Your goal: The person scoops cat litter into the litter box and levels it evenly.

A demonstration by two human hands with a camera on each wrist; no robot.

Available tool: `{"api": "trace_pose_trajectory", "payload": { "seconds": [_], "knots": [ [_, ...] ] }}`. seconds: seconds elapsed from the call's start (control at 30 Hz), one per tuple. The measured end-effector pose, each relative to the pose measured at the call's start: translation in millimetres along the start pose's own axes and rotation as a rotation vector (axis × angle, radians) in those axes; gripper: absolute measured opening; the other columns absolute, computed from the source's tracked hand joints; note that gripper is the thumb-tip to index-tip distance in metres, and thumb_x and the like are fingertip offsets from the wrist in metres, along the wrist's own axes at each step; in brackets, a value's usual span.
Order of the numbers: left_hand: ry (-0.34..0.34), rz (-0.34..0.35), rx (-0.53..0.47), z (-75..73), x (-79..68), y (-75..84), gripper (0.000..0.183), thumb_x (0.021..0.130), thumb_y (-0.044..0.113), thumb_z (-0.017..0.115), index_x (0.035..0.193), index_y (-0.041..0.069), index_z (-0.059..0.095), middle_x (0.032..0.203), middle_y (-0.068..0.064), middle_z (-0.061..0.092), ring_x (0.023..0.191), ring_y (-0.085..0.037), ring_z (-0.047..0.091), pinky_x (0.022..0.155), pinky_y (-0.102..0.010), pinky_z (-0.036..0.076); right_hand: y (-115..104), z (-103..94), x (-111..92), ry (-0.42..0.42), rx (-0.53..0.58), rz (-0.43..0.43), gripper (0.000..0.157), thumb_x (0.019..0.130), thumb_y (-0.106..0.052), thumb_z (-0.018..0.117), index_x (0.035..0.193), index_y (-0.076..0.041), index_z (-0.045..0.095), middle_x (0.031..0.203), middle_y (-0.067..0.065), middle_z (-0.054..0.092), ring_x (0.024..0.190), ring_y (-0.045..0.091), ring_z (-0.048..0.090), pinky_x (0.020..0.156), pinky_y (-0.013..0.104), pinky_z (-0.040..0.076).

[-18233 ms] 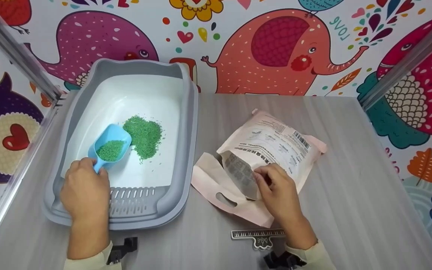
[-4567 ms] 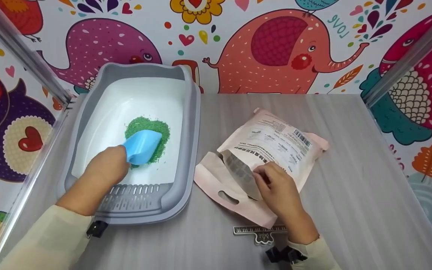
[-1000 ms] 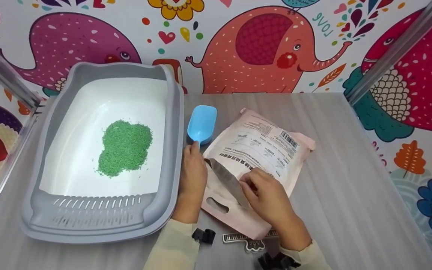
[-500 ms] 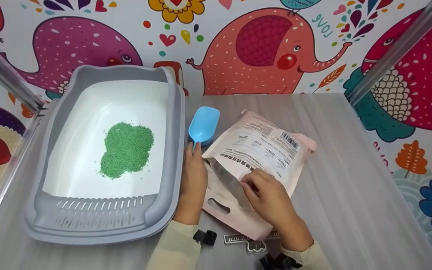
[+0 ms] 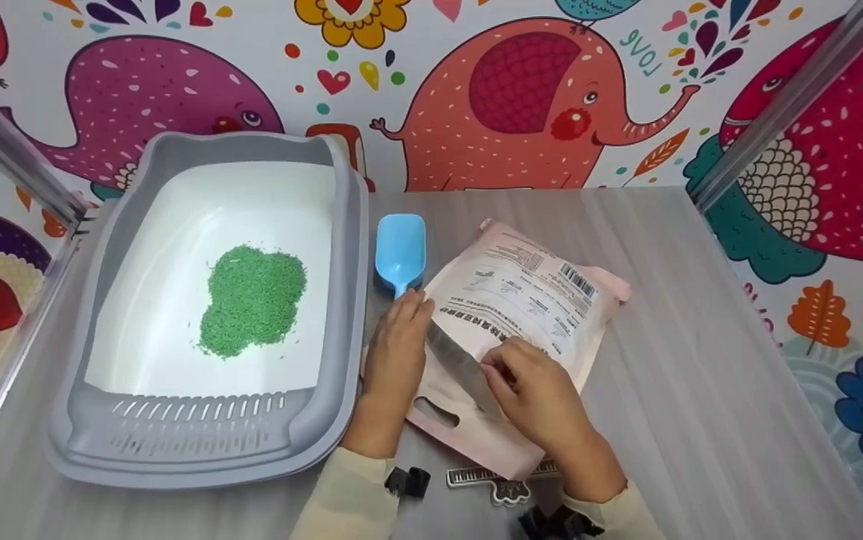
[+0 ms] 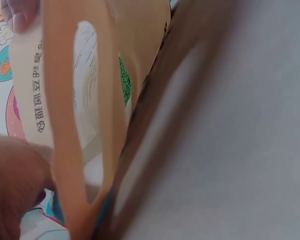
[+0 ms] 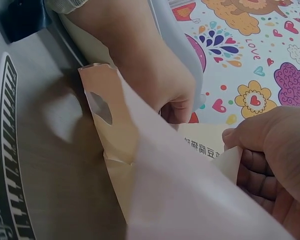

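Observation:
My left hand (image 5: 395, 352) lies at the left corner of the mouth of a pink bag (image 5: 525, 289), fingers fairly straight, fingertips over the handle end of a blue scoop (image 5: 401, 244). The scoop rests on the table between the bag and a grey litter box (image 5: 354, 300). My right hand (image 5: 540, 394) pinches the bag's opening edge between thumb and fingers. In the left wrist view, green pellets (image 6: 125, 82) show inside the bag beyond its flap with the handle slot. A patch of green pellets (image 5: 251, 300) lies on the litter box's white floor.
A long clip (image 5: 510, 491) with a piano-key pattern lies at the front, partly under the bag's flap. A patterned wall (image 5: 521, 90) closes off the back. The bare tabletop (image 5: 701, 360) stretches to the right of the bag.
Earlier, the left hand tipped the scoop over the litter box, enlarging the green patch. The scoop now lies on the table, turned slightly, and the left hand has shifted rightward onto the bag's corner.

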State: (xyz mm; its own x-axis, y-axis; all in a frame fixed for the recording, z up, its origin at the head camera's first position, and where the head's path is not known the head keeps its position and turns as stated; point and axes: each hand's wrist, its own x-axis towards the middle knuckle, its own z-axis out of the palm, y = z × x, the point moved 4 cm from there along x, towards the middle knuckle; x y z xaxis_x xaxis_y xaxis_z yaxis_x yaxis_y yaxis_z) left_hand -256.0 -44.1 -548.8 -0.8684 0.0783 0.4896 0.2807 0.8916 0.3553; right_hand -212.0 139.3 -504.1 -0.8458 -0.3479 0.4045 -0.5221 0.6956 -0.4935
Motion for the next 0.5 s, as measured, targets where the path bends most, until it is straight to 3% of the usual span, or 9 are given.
{"api": "trace_pose_trajectory", "payload": {
  "seconds": [0.13,0.27,0.5],
  "knots": [
    [0.006,0.040,0.032,0.0,-1.3,-0.3,0.040,0.083,-0.012,0.072,0.120,0.002,0.073,0.123,-0.011,0.072,0.122,-0.027,0.065,0.106,-0.039,0.053,-0.1,-1.2,-0.4,-0.006,0.001,0.011,0.012,0.089,-0.009,0.079,0.090,-0.017,0.070,0.082,-0.008,0.061,0.071,0.001,0.051,0.064,0.022,0.048],
    [0.036,0.024,0.060,-1.1,-2.4,-2.3,0.031,0.085,-0.010,0.072,0.114,0.000,0.075,0.116,-0.011,0.073,0.114,-0.027,0.067,0.098,-0.039,0.056,-0.9,-1.2,-0.3,-0.050,-0.013,0.028,0.011,0.090,-0.011,0.079,0.089,-0.018,0.070,0.080,-0.010,0.058,0.070,0.001,0.049,0.063,0.020,0.046],
    [-0.018,-0.003,0.008,-1.9,-1.9,-1.5,0.028,0.088,-0.006,0.069,0.114,0.002,0.074,0.122,-0.011,0.071,0.116,-0.028,0.067,0.099,-0.040,0.056,1.1,-8.6,-0.3,-0.119,-0.030,0.046,0.017,0.090,-0.011,0.078,0.083,-0.020,0.066,0.078,-0.013,0.054,0.070,0.001,0.048,0.063,0.021,0.044]
  ]
}}
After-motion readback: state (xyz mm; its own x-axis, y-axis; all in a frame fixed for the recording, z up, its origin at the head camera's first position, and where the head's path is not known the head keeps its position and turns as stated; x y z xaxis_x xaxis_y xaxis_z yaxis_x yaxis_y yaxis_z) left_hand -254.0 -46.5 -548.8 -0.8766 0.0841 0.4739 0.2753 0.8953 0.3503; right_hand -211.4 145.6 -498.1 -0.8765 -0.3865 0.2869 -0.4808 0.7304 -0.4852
